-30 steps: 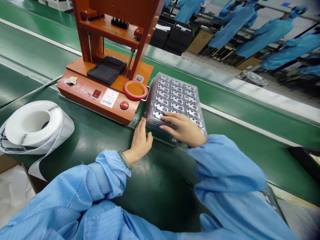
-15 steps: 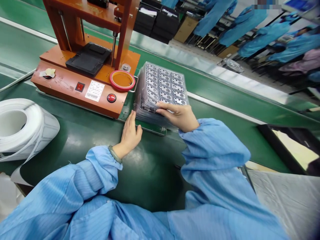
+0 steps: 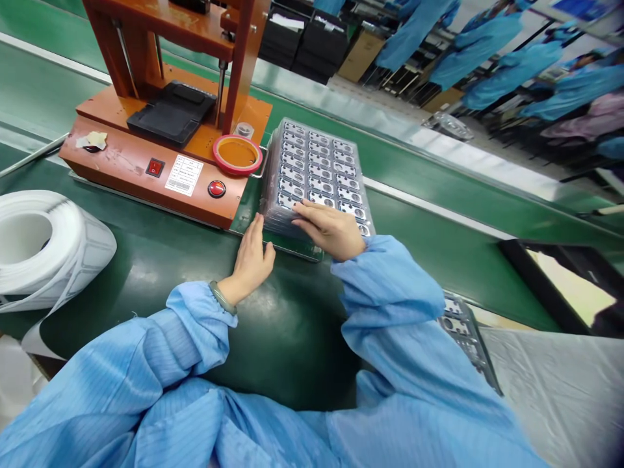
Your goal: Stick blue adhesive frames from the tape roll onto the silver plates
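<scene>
Stack of clear plastic trays [image 3: 316, 169] is sitting on a green conveyor belt [image 3: 287, 338] just ahead of the left hand [image 3: 251, 260], which is lying open beside it, while the right hand [image 3: 330, 229] is pressing flat, unclamped, on its near edge.

Stacked trays [image 3: 316, 172], right hand [image 3: 329, 229] atop — left hand [image 3: 251, 260] beside

The stack of clear plastic trays [image 3: 316, 175] is thin and glossy, with small metal-looking parts inside the pockets. The conveyor belt [image 3: 292, 351] is dark green, smooth and quite shiny, maybe rubber. At far left, the press base [image 3: 117, 156] has an orange painted surface, scuffed and a little rough. The black tray [image 3: 170, 114] on it looks matt. The roll of white labels [image 3: 43, 240] is smooth paper with a soft shine, and the near smock sleeve [image 3: 390, 292] is matt blue cloth with fine stripes.
</scene>
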A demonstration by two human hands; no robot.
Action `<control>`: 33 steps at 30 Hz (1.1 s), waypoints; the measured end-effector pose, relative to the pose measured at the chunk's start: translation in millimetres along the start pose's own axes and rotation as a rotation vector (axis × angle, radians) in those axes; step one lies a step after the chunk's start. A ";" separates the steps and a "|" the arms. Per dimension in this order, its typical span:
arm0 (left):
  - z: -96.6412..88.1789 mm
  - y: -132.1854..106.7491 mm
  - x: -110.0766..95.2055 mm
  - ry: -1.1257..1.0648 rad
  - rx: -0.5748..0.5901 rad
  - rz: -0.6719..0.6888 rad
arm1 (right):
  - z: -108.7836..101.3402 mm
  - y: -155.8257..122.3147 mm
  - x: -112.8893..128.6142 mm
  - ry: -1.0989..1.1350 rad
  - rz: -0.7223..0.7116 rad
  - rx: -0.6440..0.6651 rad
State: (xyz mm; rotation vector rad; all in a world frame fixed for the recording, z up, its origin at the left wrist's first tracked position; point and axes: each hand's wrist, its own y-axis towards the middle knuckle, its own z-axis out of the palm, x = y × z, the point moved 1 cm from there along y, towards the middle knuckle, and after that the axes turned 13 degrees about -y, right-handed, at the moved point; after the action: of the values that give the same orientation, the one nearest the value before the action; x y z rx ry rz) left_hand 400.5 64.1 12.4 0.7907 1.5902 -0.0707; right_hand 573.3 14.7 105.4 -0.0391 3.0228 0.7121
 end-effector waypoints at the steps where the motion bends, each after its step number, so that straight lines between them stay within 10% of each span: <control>1: -0.1 0.0 0.4 -0.003 0.001 0.003 | -1.1 0.1 -2.7 0.028 0.018 0.006; 20: -33.7 -24.9 -23.1 -0.019 0.013 0.125 | 0.3 -0.8 2.0 0.051 0.087 0.100; 28: -119.0 -86.3 -74.1 -0.130 -0.021 0.230 | 9.5 17.4 90.7 0.027 -0.158 -0.168; 33: -217.1 -126.1 -84.2 -0.039 -0.472 0.359 | 46.9 30.8 190.2 0.098 -0.655 -0.037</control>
State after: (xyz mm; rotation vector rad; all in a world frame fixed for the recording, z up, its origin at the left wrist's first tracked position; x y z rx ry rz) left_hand 146.9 35.0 82.5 0.6809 1.3316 0.5269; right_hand 383.6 60.1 69.4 -1.0276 2.7901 0.6977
